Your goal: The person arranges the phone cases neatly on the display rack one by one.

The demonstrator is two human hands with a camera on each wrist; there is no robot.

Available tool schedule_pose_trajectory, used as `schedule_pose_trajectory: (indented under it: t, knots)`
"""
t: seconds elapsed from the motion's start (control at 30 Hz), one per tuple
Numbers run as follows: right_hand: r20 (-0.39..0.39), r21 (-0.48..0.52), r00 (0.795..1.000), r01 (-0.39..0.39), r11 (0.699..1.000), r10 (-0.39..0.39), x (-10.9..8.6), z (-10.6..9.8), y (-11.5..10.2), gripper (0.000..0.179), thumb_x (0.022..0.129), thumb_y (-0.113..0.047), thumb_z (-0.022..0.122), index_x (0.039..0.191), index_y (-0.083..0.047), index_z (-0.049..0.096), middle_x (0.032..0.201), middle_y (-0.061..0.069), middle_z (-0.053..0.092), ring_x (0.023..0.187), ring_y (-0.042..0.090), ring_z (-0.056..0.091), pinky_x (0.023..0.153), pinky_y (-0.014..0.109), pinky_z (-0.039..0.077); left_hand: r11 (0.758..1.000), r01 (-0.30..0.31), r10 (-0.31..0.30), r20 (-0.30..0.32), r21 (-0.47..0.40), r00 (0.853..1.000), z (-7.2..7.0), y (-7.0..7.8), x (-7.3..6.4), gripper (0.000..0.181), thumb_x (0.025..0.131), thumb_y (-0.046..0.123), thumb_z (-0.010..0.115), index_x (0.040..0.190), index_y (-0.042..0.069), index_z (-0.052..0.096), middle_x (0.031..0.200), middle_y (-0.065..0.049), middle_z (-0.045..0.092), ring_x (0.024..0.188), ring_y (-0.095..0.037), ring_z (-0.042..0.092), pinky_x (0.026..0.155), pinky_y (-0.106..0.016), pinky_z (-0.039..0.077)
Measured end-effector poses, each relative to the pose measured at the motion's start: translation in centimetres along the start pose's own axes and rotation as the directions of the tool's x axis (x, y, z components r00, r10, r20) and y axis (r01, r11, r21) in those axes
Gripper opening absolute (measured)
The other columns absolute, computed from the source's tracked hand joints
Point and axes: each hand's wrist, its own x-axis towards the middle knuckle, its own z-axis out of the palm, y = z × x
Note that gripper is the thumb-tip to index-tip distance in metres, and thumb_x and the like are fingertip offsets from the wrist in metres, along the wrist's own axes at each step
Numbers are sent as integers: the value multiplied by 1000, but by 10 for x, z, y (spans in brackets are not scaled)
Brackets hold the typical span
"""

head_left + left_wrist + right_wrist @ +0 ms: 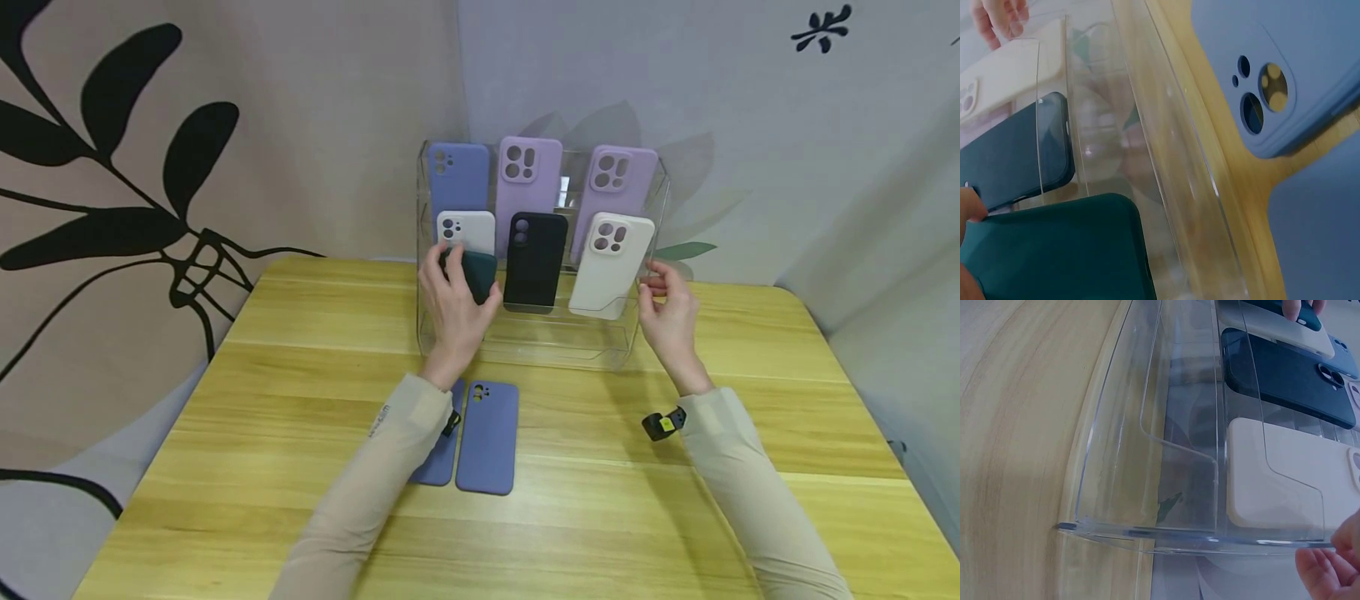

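Note:
My left hand [456, 300] grips a dark green phone case [1066, 250] by its upper part, in front of a white phone case [468, 227] on a clear acrylic rack [525, 348]. At the rack's right side, my right hand [672, 321] pinches the edge of the side panel between thumb and fingers. The rack's lower tier also bears a black phone case [536, 262] and a cream phone case [607, 275], both leaning back. My left hand hides part of the green case in the head view.
A blue phone case [457, 175] and two purple phone cases [536, 196] stand on the tier behind. Two blue-grey phone cases [487, 442] lie on the wooden table [300, 417] in front of the rack, one partly under my left sleeve. A wall [352, 125] rises behind.

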Motion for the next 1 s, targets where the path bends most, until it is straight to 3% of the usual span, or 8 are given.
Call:
schedule_pose_trajectory:
  t: [0.43, 1.0]
  knots:
    - [-7, -9, 1000, 10, 1000, -10, 0, 0, 0, 24, 84, 10, 56, 108, 15, 57, 89, 28, 64, 74, 37, 61, 62, -5, 34, 999, 30, -30, 1, 36, 1000, 2, 2, -9, 59, 70, 18, 76, 119, 0, 49, 125, -22, 39, 114, -37, 39, 98, -48, 35]
    - [-15, 7, 1000, 25, 1000, -25, 0, 1, 1, 24, 83, 12, 55, 107, 15, 57, 88, 28, 64, 73, 39, 62, 63, -5, 34, 996, 63, -65, 28, 60, 997, 7, 0, -23, 58, 69, 17, 77, 118, 2, 51, 125, -21, 40, 108, -37, 41, 89, -49, 40]
